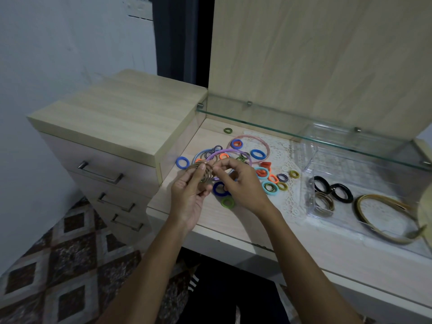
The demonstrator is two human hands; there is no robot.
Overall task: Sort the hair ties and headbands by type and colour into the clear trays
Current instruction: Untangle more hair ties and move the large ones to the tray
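My left hand [189,195] holds a bunch of thin brown hair ties [203,172] above the desk. My right hand [238,183] pinches the same bunch from the right. Behind them lies a pile of coloured hair ties [257,154] in blue, orange, teal, green and olive, with a purple headband [230,152] and a pink headband [251,137]. A clear tray [308,206] at the right holds black hair ties [342,192], brown ties [323,202] and a tan headband [385,218].
A glass shelf [304,127] runs above the desk's back. A drawer unit [112,164] stands to the left, its top higher than the desk. A white lace mat [287,164] lies under part of the pile. One striped tie [228,130] sits alone near the back.
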